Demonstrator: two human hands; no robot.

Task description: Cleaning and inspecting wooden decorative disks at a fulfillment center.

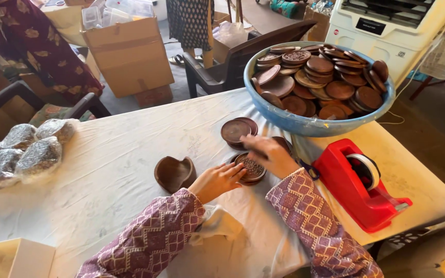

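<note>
My left hand [218, 180] and my right hand [271, 155] both rest on a small stack of round carved wooden coasters [253, 169] on the white tablecloth [130, 154]. The left fingers touch the stack's near-left edge; the right hand covers its far side. Just behind lie two plain brown wooden discs [238, 130], overlapping. A curved wooden holder [175, 173] stands left of my left hand. Both sleeves are purple with a pale pattern.
A blue basin [305, 123] piled with several wooden coasters sits at the back right. A red tape dispenser [361, 185] stands to the right. Plastic-wrapped bundles [24, 152] lie far left, a white box [11, 257] at the near left. Chairs and cardboard boxes stand beyond the table.
</note>
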